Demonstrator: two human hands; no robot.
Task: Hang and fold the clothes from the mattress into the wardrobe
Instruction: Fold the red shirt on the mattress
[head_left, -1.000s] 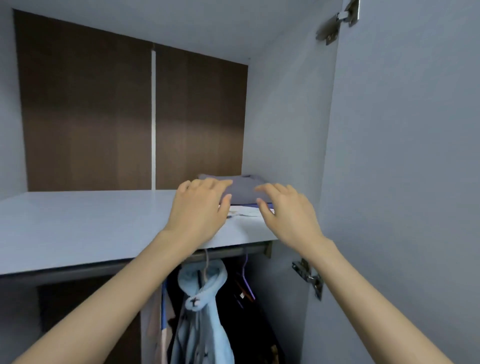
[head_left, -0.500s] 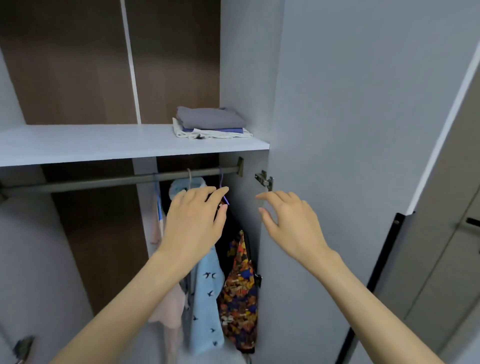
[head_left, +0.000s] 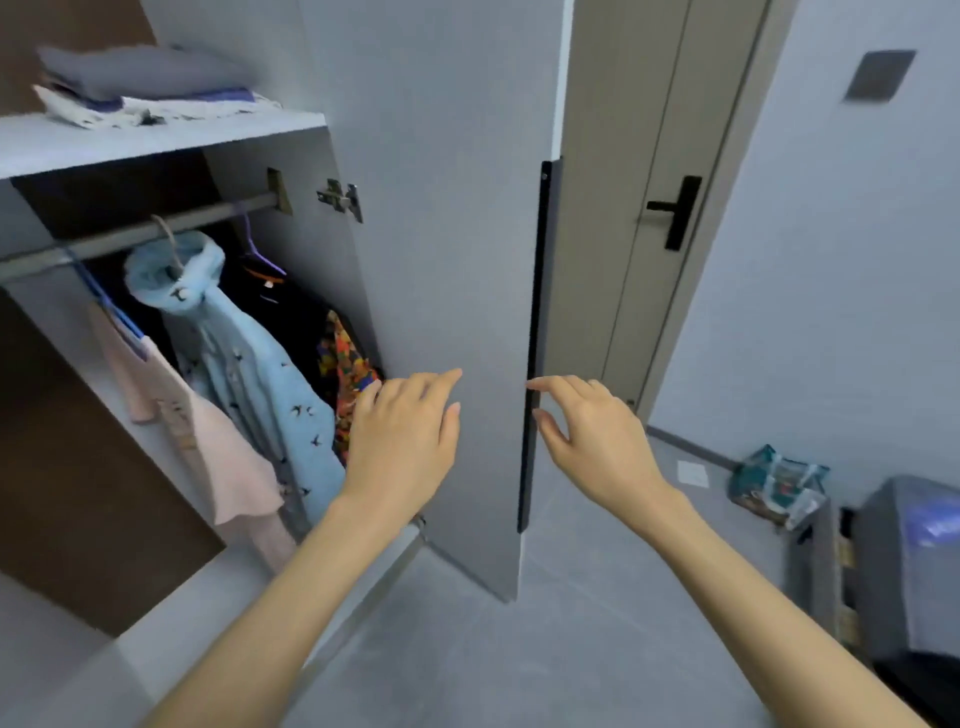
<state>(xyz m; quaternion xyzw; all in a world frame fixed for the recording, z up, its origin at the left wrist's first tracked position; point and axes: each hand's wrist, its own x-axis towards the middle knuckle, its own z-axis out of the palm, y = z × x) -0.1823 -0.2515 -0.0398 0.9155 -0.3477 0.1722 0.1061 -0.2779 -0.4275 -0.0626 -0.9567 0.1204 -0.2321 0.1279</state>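
Two hands empty, fingers loosely spread: left hand (head_left: 400, 441), right hand (head_left: 597, 441), before door (head_left: 452, 208). Four garments (head_left: 249, 364) on rail (head_left: 130, 236). Three folded items (head_left: 140, 73) on shelf (head_left: 156, 143).

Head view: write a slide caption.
Empty left hand and right hand hover by the open wardrobe door; folded clothes sit on the shelf.

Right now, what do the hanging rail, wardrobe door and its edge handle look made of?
The hanging rail: looks like metal, dull grey with a soft sheen. The wardrobe door: probably laminated board, flat matte grey, no grain. The edge handle: black strip, metal or plastic; cannot tell which.
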